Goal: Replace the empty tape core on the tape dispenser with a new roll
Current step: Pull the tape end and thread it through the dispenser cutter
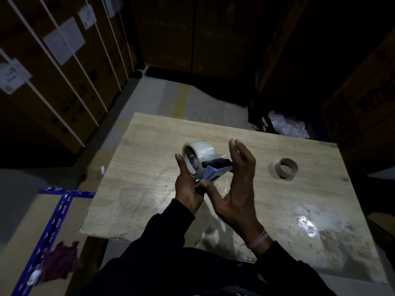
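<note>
Your left hand (pixel 189 189) grips the dispenser (pixel 210 171), new roll (pixel 197 155) mounted; your right hand (pixel 237 184) hovers open beside it. Empty core (pixel 286 168) sits on the table (pixel 149 167).

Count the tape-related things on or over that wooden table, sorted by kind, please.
Tape dispenser: 1
New roll of clear tape: 1
Empty cardboard tape core: 1
Total: 3

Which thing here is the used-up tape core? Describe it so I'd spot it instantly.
Look at the pale wooden table, on its right side, beyond the person's right hand. The empty core lies alone there: a bare brown cardboard ring, unlike the whitish full roll on the dispenser.
</note>
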A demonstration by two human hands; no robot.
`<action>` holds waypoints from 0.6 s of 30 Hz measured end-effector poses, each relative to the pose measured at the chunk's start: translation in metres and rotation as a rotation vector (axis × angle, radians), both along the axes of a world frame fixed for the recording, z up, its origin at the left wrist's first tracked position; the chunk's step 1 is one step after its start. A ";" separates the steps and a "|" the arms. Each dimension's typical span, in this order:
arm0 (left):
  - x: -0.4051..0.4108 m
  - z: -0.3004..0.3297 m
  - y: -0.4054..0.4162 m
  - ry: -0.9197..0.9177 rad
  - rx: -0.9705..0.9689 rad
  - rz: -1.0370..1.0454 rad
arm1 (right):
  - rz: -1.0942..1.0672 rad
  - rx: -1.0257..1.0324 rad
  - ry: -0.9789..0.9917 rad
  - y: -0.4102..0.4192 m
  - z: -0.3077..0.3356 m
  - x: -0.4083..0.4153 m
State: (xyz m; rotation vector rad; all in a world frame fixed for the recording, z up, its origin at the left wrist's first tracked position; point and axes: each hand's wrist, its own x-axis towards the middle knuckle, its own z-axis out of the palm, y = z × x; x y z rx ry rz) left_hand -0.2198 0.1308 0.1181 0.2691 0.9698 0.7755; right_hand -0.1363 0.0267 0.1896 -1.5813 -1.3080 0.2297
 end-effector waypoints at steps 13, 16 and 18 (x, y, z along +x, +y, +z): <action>-0.003 0.004 0.018 -0.040 0.193 0.021 | 0.235 -0.387 -0.029 0.005 0.070 0.057; -0.003 0.005 0.018 -0.037 0.207 0.015 | 0.282 -0.385 -0.092 0.004 0.070 0.060; -0.004 0.007 0.017 -0.019 0.236 0.005 | 0.292 -0.392 -0.156 0.002 0.070 0.060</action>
